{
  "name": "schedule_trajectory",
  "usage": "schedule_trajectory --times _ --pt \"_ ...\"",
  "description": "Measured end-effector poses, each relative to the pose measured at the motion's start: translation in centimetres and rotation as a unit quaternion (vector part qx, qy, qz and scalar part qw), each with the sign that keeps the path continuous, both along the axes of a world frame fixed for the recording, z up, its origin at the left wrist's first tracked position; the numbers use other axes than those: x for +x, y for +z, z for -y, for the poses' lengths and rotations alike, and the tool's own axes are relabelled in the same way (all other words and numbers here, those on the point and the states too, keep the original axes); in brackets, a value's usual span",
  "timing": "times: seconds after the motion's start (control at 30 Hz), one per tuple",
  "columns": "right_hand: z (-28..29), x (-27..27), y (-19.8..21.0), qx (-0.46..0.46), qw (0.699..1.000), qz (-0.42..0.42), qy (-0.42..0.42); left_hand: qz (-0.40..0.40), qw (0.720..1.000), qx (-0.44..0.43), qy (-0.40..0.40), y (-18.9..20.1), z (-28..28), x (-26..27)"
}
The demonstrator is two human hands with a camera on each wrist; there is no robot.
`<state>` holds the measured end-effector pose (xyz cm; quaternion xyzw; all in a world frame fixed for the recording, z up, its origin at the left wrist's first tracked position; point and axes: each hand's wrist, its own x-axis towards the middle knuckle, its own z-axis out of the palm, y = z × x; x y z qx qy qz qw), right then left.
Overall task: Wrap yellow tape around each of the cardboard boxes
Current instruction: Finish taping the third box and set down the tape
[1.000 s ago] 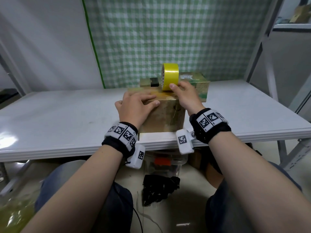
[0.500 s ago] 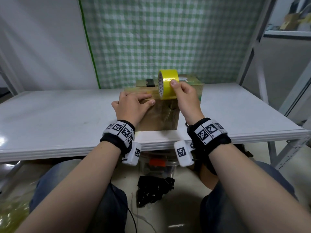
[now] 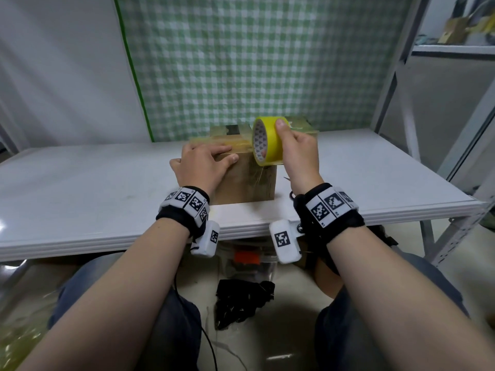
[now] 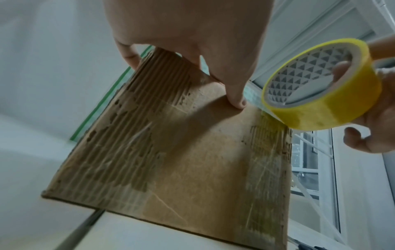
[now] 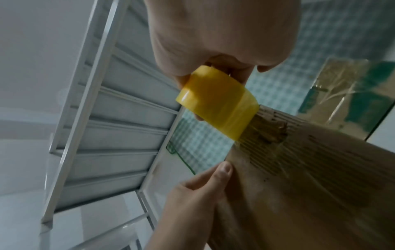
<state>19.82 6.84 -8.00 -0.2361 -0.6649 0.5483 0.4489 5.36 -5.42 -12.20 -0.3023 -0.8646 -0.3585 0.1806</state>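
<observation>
- Cardboard box (image 3: 247, 180) stands on the tabletop (image 3: 375, 183) close to its near edge; judged from the task, the step in hand is drawing tape over the box's top and down its near face.
- Left hand (image 3: 202, 167) lies flat on the box's top, fingers straight, thumb on the near face; it should press hard so the box cannot slide or tip under the pull.
- Right hand (image 3: 297, 151) grips the yellow tape roll (image 3: 267, 141) at the box's top right corner, thumb on the rim; keep the strip taut, square to the edge, and rub it down.
- Second box (image 3: 300, 125) sits just behind the near box, awaiting its turn.
</observation>
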Motion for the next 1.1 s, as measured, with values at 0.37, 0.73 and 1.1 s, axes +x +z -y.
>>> schedule_trajectory --times 0.37,0.73,1.1 --pt "0.5 1.0 -0.5 -0.007 0.995 0.103 0.001 0.011 1.000 0.003 0.008 0.2 -0.5 -0.9" --pt "1.1 1.8 -1.1 -0.035 0.976 0.208 0.044 0.011 1.000 0.015 -0.003 0.2 -0.4 -0.6" --pt "1.2 1.1 -3.1 -0.075 0.972 0.213 0.065 0.030 0.998 -0.004 -0.052 0.2 0.1 -1.2"
